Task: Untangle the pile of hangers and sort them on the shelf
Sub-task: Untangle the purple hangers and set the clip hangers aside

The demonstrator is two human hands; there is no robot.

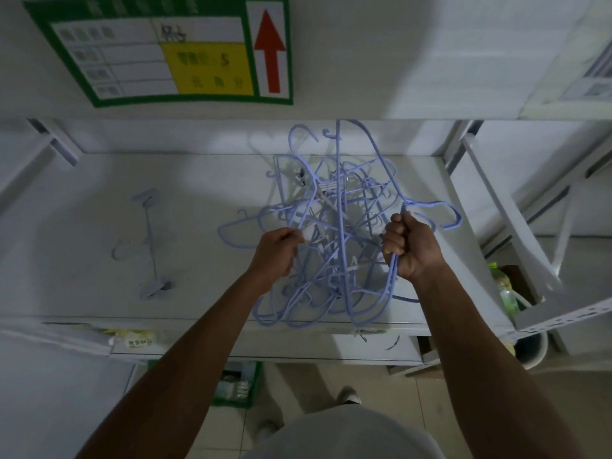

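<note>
A tangled pile of light-blue hangers [334, 207] sits on the right half of the white shelf [198, 180], some reaching up toward the back wall. My right hand [410, 246] is closed around the neck of one blue hanger [437, 210], whose hook curls out to the right. My left hand [278, 253] pinches a blue hanger wire at the pile's left side. One pale clip hanger [150, 243] with a clip at each end lies alone on the shelf's left part.
A green-framed sign [172, 51] with a red arrow hangs on the wall above the shelf. A slanted white shelf frame [510, 233] stands at the right, with a bottle [503, 286] and a bucket [533, 349] below. A green crate [235, 385] sits on the floor underneath.
</note>
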